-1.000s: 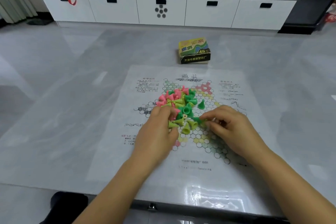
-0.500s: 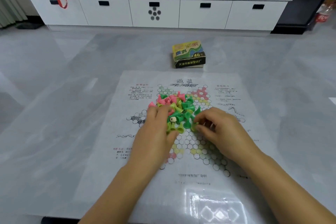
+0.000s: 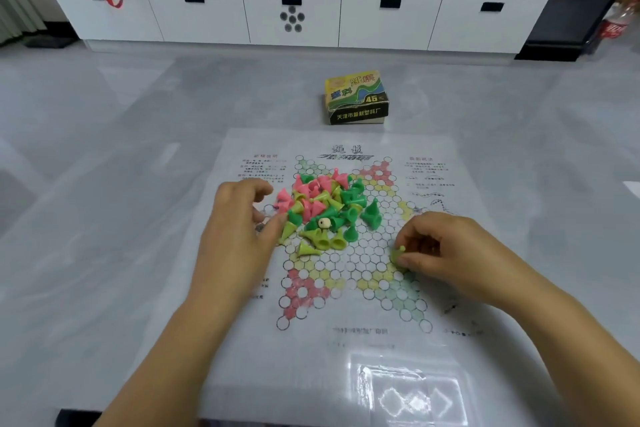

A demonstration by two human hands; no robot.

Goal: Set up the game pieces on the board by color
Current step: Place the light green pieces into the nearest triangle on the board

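Over the lower right part of the board (image 3: 353,263), the right hand (image 3: 446,253) pinched a yellow-green piece (image 3: 398,252) between thumb and fingertips. Its grip was clamped on the cone, whose small knob pointed up. That piece was at the yellow-and-green point of the printed star; whether it touched the paper could not be told.

The left hand (image 3: 239,229) was at the left edge of the pile with its grip apart. Its fingers were loosely curled and its thumb stretched toward the pieces, the tip against a yellow-green cone. Nothing was held between them.

Between the two hands lay the pile of game pieces (image 3: 325,204), small plastic cones in pink, dark green and yellow-green. They were mixed together, mostly tipped on their sides, and heaped on the upper middle of the star. One dark green cone (image 3: 372,215) stood tip up just right of the heap. A small cream bead (image 3: 324,222) sat among the cones near the front.

The board was a thin white sheet printed with a six-pointed star of circles. The star's points were tinted pink, yellow and green, and blocks of Chinese text surrounded it. It lay flat on a glossy grey tabletop (image 3: 104,218).

Beyond the sheet's far edge, apart from it, sat a small yellow, green and black cardboard box (image 3: 356,99). Against the far wall ran a long white cabinet (image 3: 207,17) with dark handles. Its top was crowded with bottles, a red can and bags.
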